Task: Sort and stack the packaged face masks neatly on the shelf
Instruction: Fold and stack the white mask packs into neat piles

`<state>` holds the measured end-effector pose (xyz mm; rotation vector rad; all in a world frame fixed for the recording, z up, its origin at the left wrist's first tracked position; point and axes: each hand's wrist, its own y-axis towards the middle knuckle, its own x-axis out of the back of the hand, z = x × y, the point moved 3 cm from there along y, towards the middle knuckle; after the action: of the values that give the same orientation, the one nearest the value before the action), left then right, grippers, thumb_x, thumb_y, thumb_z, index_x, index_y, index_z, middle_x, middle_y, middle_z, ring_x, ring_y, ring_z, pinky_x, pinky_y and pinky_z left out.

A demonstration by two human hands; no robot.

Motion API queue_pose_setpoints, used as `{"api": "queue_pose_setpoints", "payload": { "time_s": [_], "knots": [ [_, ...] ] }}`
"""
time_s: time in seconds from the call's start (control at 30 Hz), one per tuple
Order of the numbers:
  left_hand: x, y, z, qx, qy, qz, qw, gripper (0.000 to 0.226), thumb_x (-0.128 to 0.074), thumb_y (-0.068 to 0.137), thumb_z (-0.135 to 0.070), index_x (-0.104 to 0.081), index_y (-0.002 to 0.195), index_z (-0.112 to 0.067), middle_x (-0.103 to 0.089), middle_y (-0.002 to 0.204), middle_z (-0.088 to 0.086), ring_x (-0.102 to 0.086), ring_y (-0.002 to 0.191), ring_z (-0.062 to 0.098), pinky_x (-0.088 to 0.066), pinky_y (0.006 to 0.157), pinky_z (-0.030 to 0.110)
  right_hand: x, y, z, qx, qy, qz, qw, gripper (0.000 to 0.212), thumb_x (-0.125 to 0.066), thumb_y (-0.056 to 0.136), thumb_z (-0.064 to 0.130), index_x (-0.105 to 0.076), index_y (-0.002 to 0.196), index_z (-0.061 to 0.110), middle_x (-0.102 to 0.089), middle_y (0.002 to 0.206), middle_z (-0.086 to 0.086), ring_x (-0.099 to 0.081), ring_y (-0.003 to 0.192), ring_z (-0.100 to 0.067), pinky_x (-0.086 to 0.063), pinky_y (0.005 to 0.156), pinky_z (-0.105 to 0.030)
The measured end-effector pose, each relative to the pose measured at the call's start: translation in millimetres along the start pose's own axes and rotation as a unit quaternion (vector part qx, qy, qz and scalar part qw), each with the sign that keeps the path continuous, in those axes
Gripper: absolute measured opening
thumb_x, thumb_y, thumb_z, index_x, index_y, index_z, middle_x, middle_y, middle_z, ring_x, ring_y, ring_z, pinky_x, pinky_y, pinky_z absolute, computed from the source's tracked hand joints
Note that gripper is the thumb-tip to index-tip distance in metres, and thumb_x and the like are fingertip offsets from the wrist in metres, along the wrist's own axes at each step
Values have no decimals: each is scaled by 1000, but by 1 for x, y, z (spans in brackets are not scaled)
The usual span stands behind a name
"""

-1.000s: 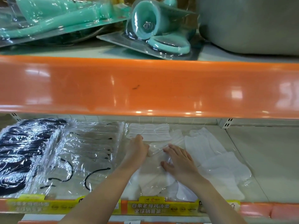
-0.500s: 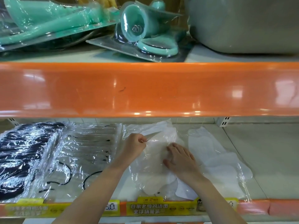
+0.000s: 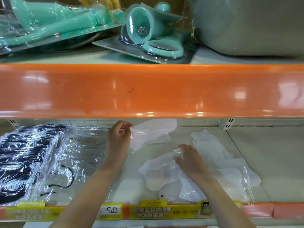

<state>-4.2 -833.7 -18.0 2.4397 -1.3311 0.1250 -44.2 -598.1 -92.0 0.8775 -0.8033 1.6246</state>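
My left hand [image 3: 119, 137] pinches the corner of a clear packet holding a white face mask [image 3: 154, 132] and holds it lifted above the lower shelf [image 3: 263, 162], its top hidden behind the orange shelf edge. My right hand [image 3: 189, 159] rests with fingers spread on another white mask packet [image 3: 158, 173] lying on the shelf. More white mask packets [image 3: 227, 163] lie loose to the right of that hand. A stack of black mask packets [image 3: 24, 158] sits far left, with clear packets of black-looped masks [image 3: 70, 162] beside it.
An orange shelf edge [image 3: 148, 89] crosses the view above my hands. On the upper shelf lie teal blister-packed items [image 3: 144, 32] and a grey tub [image 3: 250, 25]. Yellow price labels [image 3: 151, 211] line the front rail. Bare shelf lies at the right.
My left hand has lifted one white mask packet up and back off the pile. My right hand stayed pressing on the packet below it.
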Motion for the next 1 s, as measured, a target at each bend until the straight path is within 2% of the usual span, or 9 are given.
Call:
{"api": "queue_pose_setpoints", "payload": {
  "time_s": [0.17,0.3,0.43,0.47,0.57,0.67,0.7,0.87,1.0],
  "knots": [
    [5,-5,7,23,-26,19,999,29,-53,90,3,-63,80,-22,-61,68,-5,-53,54,1,-42,50,14,19,1,17,59,217,-93,970,76,-67,88,26,-21,149,19,-36,142,6,-42,125,-10,-38,101,-29],
    [-3,-15,26,139,-139,36,980,21,-55,90,5,-60,81,-14,-56,79,5,-58,72,16,-53,57,23,17,7,22,9,334,-72,940,88,-71,84,32,-13,150,22,-36,137,8,-49,118,-12,-44,100,-38],
    [-18,-32,34,179,-116,92,973,23,-54,88,10,-59,81,-11,-57,80,7,-59,74,17,-52,56,18,9,11,23,-42,474,-31,879,20,-58,85,3,-61,101,14,-70,95,4,-67,85,-17,-56,74,-31],
    [-20,-36,35,182,-101,104,972,22,-54,87,10,-60,81,-10,-59,79,7,-60,73,17,-52,56,19,8,9,25,-43,495,-22,867,17,-55,83,3,-66,92,11,-73,90,-1,-69,84,-23,-56,72,-34],
    [-24,-42,38,178,-65,97,977,16,-52,89,8,-60,84,-5,-62,80,10,-59,67,16,-50,53,16,9,0,32,-46,585,5,810,20,-50,96,16,-64,92,3,-70,90,-13,-68,79,-24,-56,67,-36],
    [-21,-44,40,184,-54,64,979,17,-50,91,7,-59,85,-7,-62,80,10,-60,62,14,-52,54,18,10,-8,37,-44,672,29,739,54,-38,93,54,-63,104,7,-68,91,-12,-66,80,-23,-55,66,-38],
    [-21,-45,41,183,-46,64,980,16,-51,90,6,-59,86,-7,-63,81,9,-61,62,14,-53,57,20,11,-11,40,-38,672,34,739,56,-37,90,56,-63,108,10,-69,94,-10,-67,83,-22,-55,68,-38],
    [-33,-58,34,170,23,136,976,21,-58,87,3,-55,78,-16,-58,77,1,-56,64,14,-56,70,44,12,-13,44,-11,426,-41,904,12,-55,94,17,-60,86,11,-55,70,3,-51,62,-11,-45,55,-22],
    [-39,-68,34,190,25,177,965,13,-62,88,-11,-55,83,-1,-55,71,3,-57,54,9,-57,68,47,11,-6,41,-16,381,-18,924,15,-57,87,9,-58,84,-5,-44,63,-1,-41,58,-13,-32,55,-26]
  ]
}}
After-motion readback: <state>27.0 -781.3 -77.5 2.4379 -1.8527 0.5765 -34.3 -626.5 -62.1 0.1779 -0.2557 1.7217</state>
